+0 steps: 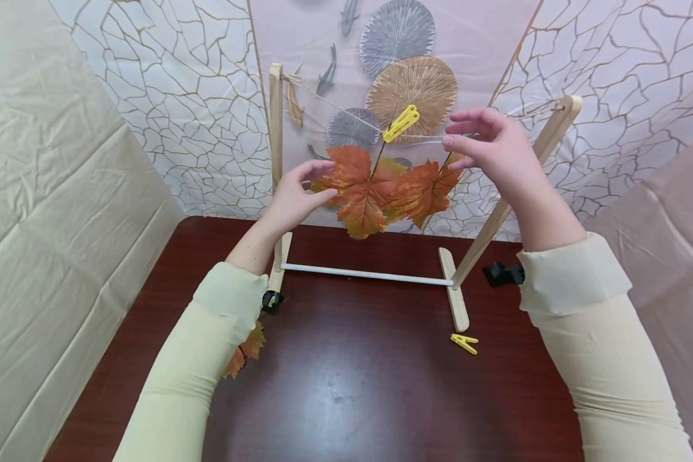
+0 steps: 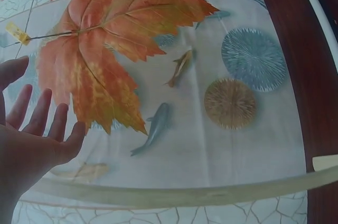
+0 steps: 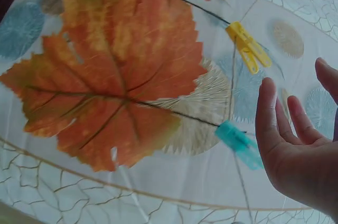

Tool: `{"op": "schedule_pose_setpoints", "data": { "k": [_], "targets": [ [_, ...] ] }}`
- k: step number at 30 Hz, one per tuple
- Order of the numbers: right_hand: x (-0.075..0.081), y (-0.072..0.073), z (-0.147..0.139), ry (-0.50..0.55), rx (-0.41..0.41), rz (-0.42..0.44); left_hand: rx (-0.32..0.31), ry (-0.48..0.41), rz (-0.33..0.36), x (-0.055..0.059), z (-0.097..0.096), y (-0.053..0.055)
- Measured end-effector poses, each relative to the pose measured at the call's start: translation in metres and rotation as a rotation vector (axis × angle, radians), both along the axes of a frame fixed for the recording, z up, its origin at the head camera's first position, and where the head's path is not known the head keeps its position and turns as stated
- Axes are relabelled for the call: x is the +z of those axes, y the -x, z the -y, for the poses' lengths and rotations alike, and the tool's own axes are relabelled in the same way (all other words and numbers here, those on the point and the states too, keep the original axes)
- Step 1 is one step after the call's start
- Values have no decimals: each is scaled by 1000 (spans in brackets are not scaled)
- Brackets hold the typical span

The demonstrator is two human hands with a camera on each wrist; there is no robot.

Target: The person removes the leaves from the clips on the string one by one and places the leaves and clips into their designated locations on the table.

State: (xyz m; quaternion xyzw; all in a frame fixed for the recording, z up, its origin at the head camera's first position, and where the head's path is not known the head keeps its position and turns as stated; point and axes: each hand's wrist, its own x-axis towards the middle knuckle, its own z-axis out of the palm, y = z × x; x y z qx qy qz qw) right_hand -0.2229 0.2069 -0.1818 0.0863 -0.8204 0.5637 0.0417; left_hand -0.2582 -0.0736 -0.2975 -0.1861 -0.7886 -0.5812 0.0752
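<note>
Two orange maple leaves hang from a string (image 1: 352, 115) on a wooden stand. A yellow clothespin (image 1: 402, 123) grips the stem of the left leaf (image 1: 360, 192); a teal clothespin (image 3: 237, 142) holds the right leaf (image 3: 111, 92) and is hidden behind my hand in the head view. My left hand (image 1: 297, 197) is beside the left leaf, fingers spread and fingertips right at its edge. By the string, my right hand (image 1: 491, 144) has loosely bent fingers next to the teal clothespin, with nothing between thumb and fingers in the right wrist view.
The stand has a left post (image 1: 276, 128), a slanting right post (image 1: 531, 173) and a white crossbar (image 1: 366, 274) low down. A loose yellow clothespin (image 1: 464, 343) lies by its right foot. Another leaf (image 1: 245, 353) on the dark table (image 1: 346, 385) is partly covered by the left sleeve.
</note>
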Motion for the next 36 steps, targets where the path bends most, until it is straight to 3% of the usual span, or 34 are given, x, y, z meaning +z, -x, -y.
{"op": "schedule_pose_setpoints", "data": {
  "k": [7,16,36],
  "targets": [
    [11,13,19,-43,-10,23,-18,-7,-45,10,-12,8],
    [12,28,35,-114,-6,92,-28,-4,-57,20,-28,15],
    [14,41,49,-127,-19,142,-13,35,0,43,-68,31]
  ]
}}
